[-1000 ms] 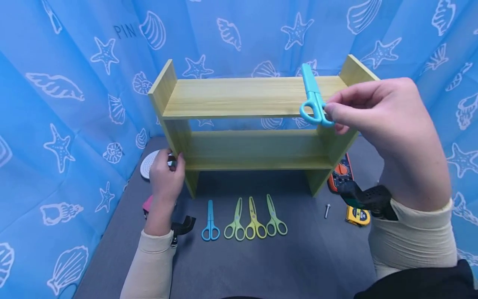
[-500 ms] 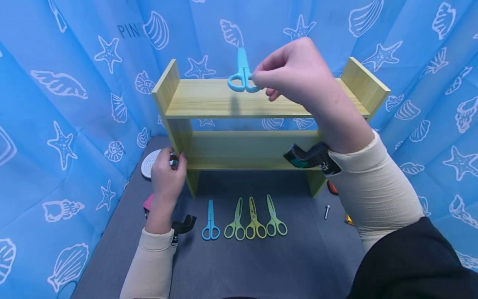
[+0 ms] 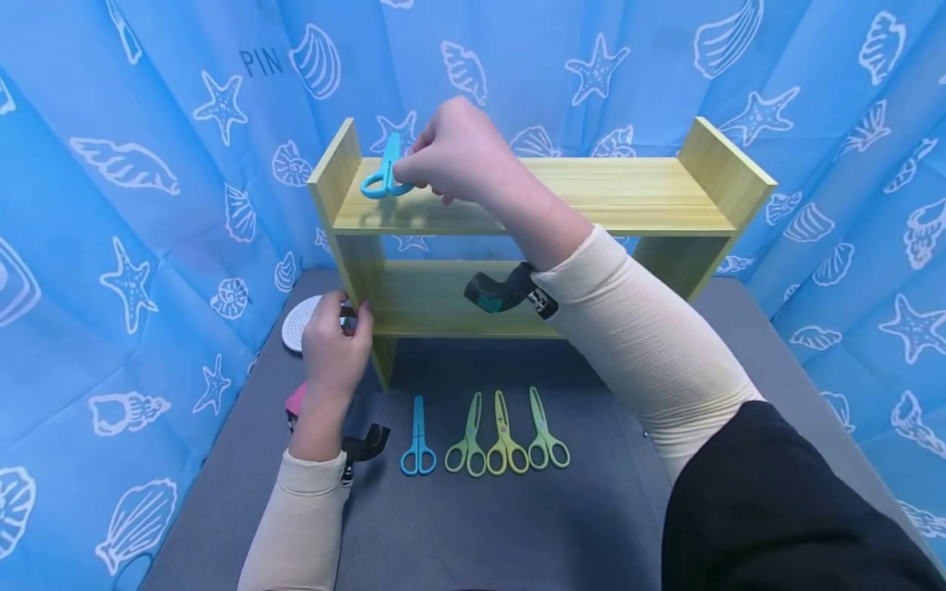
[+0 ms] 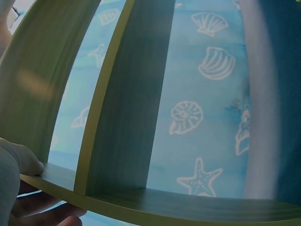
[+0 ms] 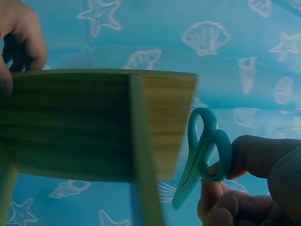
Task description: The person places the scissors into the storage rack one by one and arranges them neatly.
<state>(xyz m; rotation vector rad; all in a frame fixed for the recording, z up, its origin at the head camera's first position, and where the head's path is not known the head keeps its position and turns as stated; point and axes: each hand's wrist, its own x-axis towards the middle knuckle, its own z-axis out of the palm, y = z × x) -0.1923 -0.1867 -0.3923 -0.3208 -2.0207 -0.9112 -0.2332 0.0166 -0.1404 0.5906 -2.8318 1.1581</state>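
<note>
My right hand (image 3: 460,154) pinches a pair of turquoise scissors (image 3: 388,168) by one finger loop, blades pointing up and away. It hangs over the left end of the top board of a two-tier wooden shelf (image 3: 584,195). In the right wrist view, the scissors (image 5: 200,157) are beside the shelf's side panel, with thumb and fingertips at the loop. My left hand (image 3: 334,349) grips the shelf's left side panel low down. The left wrist view shows its thumb (image 4: 23,160) on the inner face and the fingers round the outside.
On the grey table (image 3: 502,525) before the shelf lie blue scissors (image 3: 418,439), green scissors (image 3: 467,439), yellow scissors (image 3: 504,439) and more green scissors (image 3: 545,435). A white perforated disc (image 3: 297,324) and a pink object (image 3: 296,400) sit left. A blue shell-print curtain (image 3: 517,74) hangs behind.
My right hand has carried the turquoise scissors leftward across the shelf, from the right end to the left end of the top board. My left hand has stayed on the side panel.
</note>
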